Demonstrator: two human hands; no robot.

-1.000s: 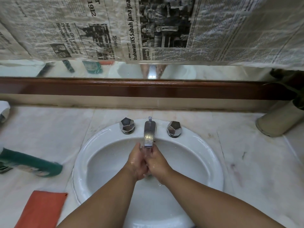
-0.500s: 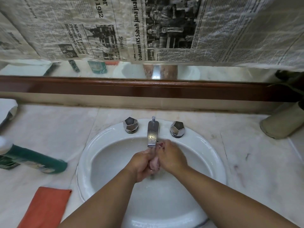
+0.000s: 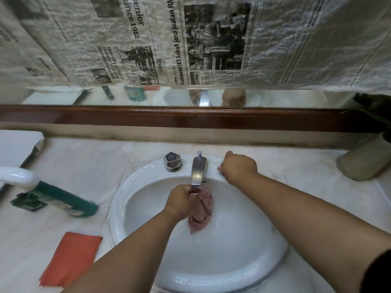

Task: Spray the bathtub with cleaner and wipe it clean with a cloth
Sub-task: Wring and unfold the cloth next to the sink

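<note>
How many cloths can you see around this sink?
2. A pink cloth hangs from the left hand under the spout; an orange cloth lies flat on the counter left of the sink. None looks hidden.

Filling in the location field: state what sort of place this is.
A bathroom vanity, most likely: a white oval ceramic basin with a chrome tap spout, set in a pale marble counter, below a wood-framed mirror mostly covered with newspaper.

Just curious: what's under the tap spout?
The left hand grips a pink cloth under the spout, hanging into the white basin. Hand and cloth hide any water stream; the drain cannot be seen. The right hand grips the right knob, mostly hidden.
</note>
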